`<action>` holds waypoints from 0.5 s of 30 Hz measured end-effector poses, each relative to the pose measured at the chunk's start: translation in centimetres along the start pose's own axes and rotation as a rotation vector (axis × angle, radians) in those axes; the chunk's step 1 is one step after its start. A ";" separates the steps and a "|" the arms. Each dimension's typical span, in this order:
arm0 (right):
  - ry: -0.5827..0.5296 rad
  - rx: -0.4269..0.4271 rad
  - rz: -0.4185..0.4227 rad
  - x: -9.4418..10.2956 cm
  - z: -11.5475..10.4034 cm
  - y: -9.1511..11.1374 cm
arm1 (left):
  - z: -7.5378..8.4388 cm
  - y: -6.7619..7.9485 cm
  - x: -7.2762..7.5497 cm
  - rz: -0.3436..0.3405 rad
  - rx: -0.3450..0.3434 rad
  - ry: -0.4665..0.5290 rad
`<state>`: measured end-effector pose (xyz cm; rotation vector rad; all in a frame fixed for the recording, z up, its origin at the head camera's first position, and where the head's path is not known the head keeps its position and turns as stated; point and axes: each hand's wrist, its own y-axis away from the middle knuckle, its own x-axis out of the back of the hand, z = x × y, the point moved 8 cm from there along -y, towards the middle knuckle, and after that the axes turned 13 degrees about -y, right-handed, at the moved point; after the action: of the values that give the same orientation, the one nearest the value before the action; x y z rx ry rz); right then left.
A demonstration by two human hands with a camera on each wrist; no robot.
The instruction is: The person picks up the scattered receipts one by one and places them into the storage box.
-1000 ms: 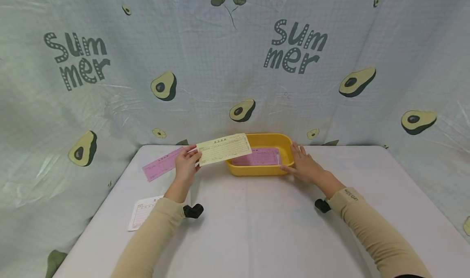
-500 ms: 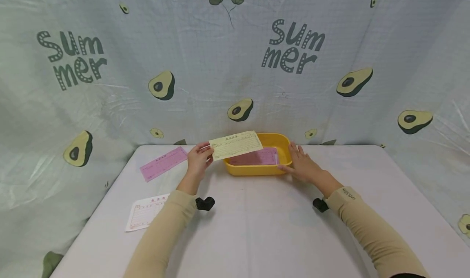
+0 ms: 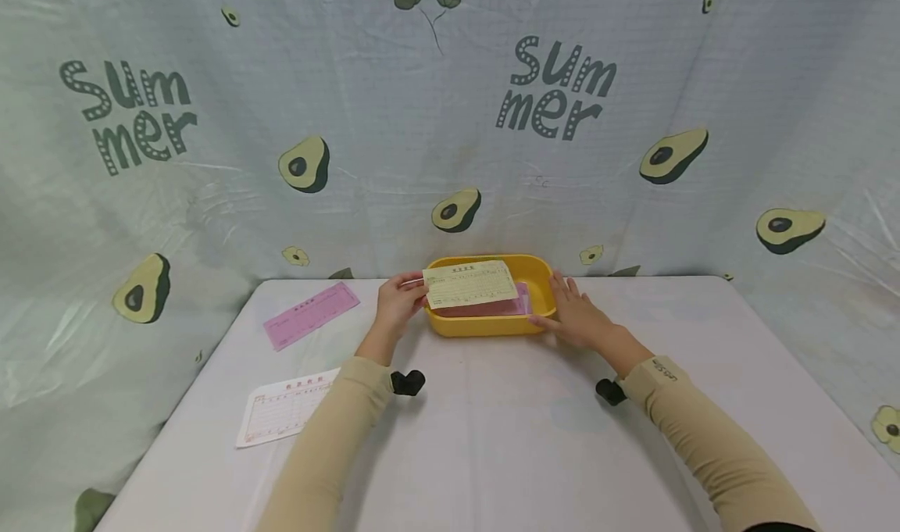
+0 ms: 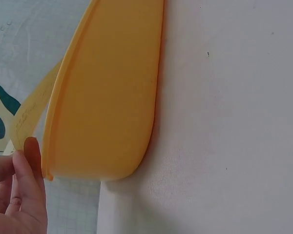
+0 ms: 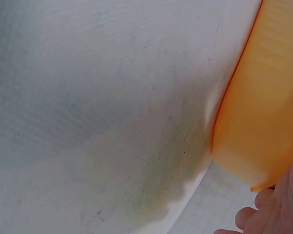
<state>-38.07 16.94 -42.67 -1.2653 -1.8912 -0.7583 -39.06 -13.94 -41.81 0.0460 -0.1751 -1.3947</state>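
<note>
My left hand (image 3: 398, 305) pinches the left end of a pale yellow printed slip (image 3: 471, 283), which slants over the yellow plastic tray (image 3: 485, 326). Under it in the tray lies a pink slip (image 3: 522, 301), partly covered. In the left wrist view, thumb and fingers (image 4: 27, 168) grip the slip right at the tray's rim (image 4: 53, 112). At the tray's right end rests my right hand (image 3: 580, 313), fingers extended along the rim and thumb at the front edge. The right wrist view shows that hand (image 5: 278, 209) beside the tray's outer wall (image 5: 259, 122).
Another pink slip (image 3: 312, 315) lies on the white table (image 3: 485, 438) at the left. Nearer, a white form with red print (image 3: 281, 411) is partly hidden by the left sleeve. A printed curtain (image 3: 387, 126) hangs behind the table.
My left hand has moved right with the yellow slip, bringing it lower over the tray and covering more of the pink slip inside. The right hand has stayed at the tray's end.
</note>
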 end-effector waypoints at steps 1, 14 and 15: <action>0.002 -0.004 0.001 0.0 0.0 0.0 | 0.1 -0.1 -0.2 -0.001 -0.010 -0.021; 0.014 -0.011 -0.005 -0.2 0.0 0.1 | 2.2 0.4 -2.4 0.056 -0.112 -0.201; 0.011 -0.008 -0.006 -0.2 -0.1 0.1 | 2.2 0.5 -2.6 0.060 -0.113 -0.204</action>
<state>-37.92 16.79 -42.83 -1.2578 -1.8858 -0.7753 -39.35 -11.17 -39.82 -0.1937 -0.2647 -1.3463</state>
